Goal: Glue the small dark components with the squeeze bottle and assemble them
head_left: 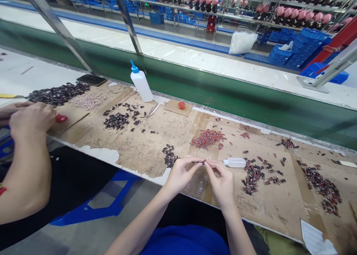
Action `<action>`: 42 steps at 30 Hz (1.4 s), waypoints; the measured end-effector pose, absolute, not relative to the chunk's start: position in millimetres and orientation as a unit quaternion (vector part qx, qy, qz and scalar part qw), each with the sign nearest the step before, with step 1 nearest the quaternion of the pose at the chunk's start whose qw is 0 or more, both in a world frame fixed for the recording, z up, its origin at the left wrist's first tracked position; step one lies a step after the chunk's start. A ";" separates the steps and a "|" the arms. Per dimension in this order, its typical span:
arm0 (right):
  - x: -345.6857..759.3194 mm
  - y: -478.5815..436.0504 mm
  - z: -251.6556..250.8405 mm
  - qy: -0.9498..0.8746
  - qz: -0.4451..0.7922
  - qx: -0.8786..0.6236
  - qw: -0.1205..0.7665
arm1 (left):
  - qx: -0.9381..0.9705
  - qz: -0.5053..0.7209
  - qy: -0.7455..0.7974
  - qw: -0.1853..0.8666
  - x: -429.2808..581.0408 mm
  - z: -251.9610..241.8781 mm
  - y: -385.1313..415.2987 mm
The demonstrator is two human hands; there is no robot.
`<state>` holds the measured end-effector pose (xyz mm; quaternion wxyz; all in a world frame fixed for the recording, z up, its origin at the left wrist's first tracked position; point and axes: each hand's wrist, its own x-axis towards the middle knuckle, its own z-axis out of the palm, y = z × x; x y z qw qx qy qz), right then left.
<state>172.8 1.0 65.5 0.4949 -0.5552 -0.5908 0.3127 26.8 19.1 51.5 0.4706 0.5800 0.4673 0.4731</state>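
Note:
My left hand (pixel 181 173) and my right hand (pixel 222 178) meet at the fingertips over the front edge of the cardboard-covered table. Both are pinched together around something dark and tiny that I cannot make out. Just left of my left hand is a small pile of black pieces (pixel 169 155). Behind my hands lies a heap of small red pieces (pixel 208 139). A small clear bottle (pixel 235 162) rests on its side by my right hand, with a pile of dark red and black parts (pixel 252 177) beyond it.
At the left, another person's hands (pixel 32 117) work near a red object (pixel 60 118). A white bottle with a blue tip (pixel 141 85) stands at the back edge. An orange-red cap (pixel 181 105) sits on cardboard. More dark parts (pixel 323 188) lie at the right.

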 end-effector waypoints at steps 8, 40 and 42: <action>174.1 -2.2 62.4 -0.614 0.281 -0.542 0.500 | 0.578 0.472 0.469 0.473 30.5 50.9 17.1; 287.6 26.8 30.2 -0.755 -0.013 -0.631 0.178 | 0.855 0.137 0.487 0.114 -63.7 37.2 75.3; 284.9 26.3 35.9 -0.742 0.026 -0.631 0.224 | 0.858 0.178 0.469 0.108 -60.1 35.6 74.2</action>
